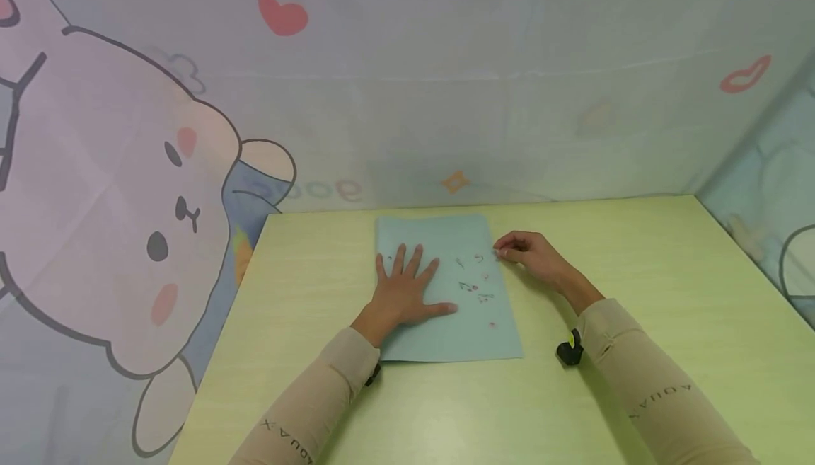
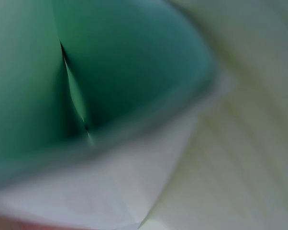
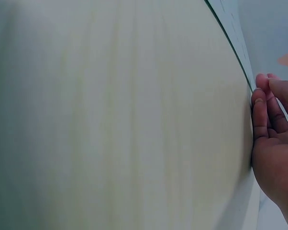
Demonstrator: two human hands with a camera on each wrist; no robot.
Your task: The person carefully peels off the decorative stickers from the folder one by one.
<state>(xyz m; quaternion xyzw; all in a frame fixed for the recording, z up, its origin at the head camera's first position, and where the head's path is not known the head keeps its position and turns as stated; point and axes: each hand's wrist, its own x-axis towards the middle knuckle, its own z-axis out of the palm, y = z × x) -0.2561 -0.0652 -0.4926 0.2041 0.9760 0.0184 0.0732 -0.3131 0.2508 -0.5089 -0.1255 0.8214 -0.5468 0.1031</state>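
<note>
A light blue sheet of paper [image 1: 448,341] lies on the table, with small red and dark marks along its right half. My left hand [image 1: 407,295] rests flat on its left half, fingers spread and thumb pointing right. At the sheet's upper right edge, my right hand [image 1: 531,256] pinches a small pale piece [image 1: 497,255] between thumb and fingertips. The right wrist view has the same hand [image 3: 278,129] at the far right, fingers curled right beside the sheet's edge. Blurred green surfaces [image 2: 134,62] with a narrow slit fill much of the left wrist view.
The pale yellow-green table [image 1: 637,253] runs back to a hanging cloth [image 1: 407,97] printed with hearts and a large cartoon animal [image 1: 127,203]. A black wrist device [image 1: 569,352] sits by the right cuff. Beige sleeves [image 1: 649,380] cover both forearms.
</note>
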